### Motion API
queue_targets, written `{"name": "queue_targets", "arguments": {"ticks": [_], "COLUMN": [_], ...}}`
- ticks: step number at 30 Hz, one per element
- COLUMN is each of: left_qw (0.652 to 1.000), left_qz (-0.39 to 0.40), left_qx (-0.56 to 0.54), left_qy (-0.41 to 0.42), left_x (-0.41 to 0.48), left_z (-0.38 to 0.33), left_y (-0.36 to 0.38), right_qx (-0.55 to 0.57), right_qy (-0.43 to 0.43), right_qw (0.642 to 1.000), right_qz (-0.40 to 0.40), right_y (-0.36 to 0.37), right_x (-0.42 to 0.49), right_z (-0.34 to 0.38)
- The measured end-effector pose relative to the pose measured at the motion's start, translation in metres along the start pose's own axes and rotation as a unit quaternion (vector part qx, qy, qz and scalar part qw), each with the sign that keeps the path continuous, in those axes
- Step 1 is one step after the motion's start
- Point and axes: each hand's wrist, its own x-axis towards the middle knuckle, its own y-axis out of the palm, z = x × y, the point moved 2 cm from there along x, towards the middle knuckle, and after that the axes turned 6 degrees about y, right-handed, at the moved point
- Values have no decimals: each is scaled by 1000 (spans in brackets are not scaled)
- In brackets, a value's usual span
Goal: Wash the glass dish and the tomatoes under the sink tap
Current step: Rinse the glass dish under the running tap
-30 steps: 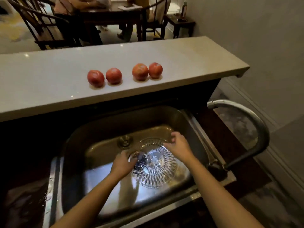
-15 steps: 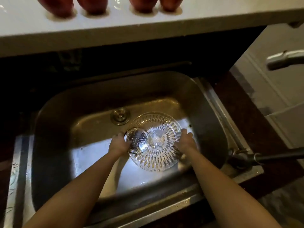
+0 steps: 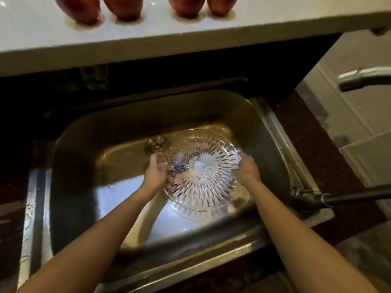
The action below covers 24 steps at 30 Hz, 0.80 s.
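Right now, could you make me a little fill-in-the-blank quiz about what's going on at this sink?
1. The glass dish is held by ____ hands, the left hand and the right hand.
2. The dish is held over the ____, just right of the drain.
3. The number of tomatoes lined up on the counter is ____.
4. The tap spout points at the floor, so ____ water falls on the dish.

Missing words: two; sink; four; no

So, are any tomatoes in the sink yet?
No, the tomatoes sit on the counter above the sink.
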Motion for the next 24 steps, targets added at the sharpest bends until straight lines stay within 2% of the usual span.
{"name": "queue_targets", "arguments": {"ticks": [3,4,7,9,10,13,16,20,24], "left_qw": [997,995,992,992,992,993,992,993,995], "left_qz": [-41,-59,-73,-69,-66,-58,-44,-40,-39], "left_qx": [-35,-35,-53,-54,-53,-55,-84,-85,-66], "left_qy": [52,67,84,88,89,84,77,74,71], "left_x": [-18,-23,-36,-41,-43,-47,-52,-59,-56], "left_z": [-33,-44,-70,-84,-91,-105,-110,-113,-117], "left_y": [-11,-13,-16,-14,-11,0,10,18,21], "right_qx": [23,15,-20,11,32,121,218,206,185], "right_qy": [-43,-76,-149,-130,-103,-53,-56,-29,104], "right_qw": [999,996,965,948,950,968,949,940,959], "right_qz": [-7,-33,-217,-291,-293,-214,-223,-270,-187], "right_y": [-43,-58,-104,-121,-122,-111,-102,-100,-110], "right_x": [-43,-61,-118,-143,-147,-140,-132,-116,-92], "right_z": [21,25,21,7,-2,-19,-26,-28,-22]}}
